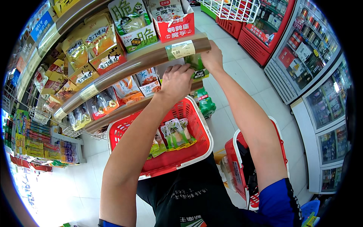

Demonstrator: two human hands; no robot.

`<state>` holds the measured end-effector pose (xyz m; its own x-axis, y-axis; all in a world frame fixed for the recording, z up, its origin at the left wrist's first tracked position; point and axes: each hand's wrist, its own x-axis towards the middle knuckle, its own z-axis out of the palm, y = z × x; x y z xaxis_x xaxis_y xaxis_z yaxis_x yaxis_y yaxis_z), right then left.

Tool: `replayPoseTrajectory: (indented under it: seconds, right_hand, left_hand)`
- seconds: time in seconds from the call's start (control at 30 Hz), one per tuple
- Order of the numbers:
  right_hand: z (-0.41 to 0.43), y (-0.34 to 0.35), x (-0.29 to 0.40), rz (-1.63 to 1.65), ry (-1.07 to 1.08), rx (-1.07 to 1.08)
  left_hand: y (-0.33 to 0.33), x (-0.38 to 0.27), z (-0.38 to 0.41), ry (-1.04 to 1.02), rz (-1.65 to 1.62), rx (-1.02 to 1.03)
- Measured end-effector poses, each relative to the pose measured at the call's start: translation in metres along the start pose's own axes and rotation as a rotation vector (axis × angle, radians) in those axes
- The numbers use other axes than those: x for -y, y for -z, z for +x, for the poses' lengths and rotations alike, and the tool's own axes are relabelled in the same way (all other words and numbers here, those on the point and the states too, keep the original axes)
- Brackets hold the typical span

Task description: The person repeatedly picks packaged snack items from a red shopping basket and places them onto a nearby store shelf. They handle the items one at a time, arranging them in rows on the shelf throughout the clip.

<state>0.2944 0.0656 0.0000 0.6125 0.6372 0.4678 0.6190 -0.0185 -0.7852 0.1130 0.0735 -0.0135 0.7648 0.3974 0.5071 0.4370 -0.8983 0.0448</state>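
Observation:
My left hand [178, 81] reaches over the lower shelf, its fingers bent at a white box beside a green snack packet [195, 61]. At the shelf's right end is my right hand [212, 58], close against that packet; its fingertips are partly hidden by the shelf edge. Whether either hand grips anything cannot be told. Under my forearms, a red plastic shopping basket [167, 164] with a white rim holds several green-and-white snack packets [176, 133]. Boxes of packaged snacks [127, 89] stand on the same shelf, left of my left hand.
Above runs a shelf edge with a price tag [180, 50]. Green bottles [206, 103] stand beyond the basket. A second red basket [236, 167] holding dark things is at my right. Glass-door refrigerators [307, 51] line the right side; a snack rack [42, 142] stands left.

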Motion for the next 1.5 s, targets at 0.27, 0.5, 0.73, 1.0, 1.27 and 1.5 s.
replayPoseTrajectory:
  seconds: [0.27, 0.5, 0.73, 1.0, 1.27, 1.5]
  right_hand:
    - [0.000, 0.021, -0.019, 0.764, -0.367, -0.088]
    - [-0.083, 0.081, -0.018, 0.804, -0.244, 0.185]
    - [-0.164, 0.070, -0.021, 0.784, -0.425, 0.462]
    - [-0.175, 0.027, -0.007, 0.613, -0.393, 0.627]
    - [-0.202, -0.050, -0.045, -0.169, -0.144, 0.968]
    - [-0.225, -0.077, -0.066, -0.568, -0.352, 1.117]
  left_hand:
    - [0.010, -0.003, -0.014, -0.078, -0.024, -0.149]
    - [0.028, -0.044, -0.058, 0.500, -1.113, -0.157]
    - [0.014, -0.066, -0.140, 0.617, -1.189, 0.175]
    - [0.008, -0.051, -0.178, 0.741, -1.278, 0.051]
    - [-0.059, -0.025, -0.225, 1.074, -1.181, 0.238]
    - [-0.114, -0.022, -0.231, 1.104, -1.104, 0.595]
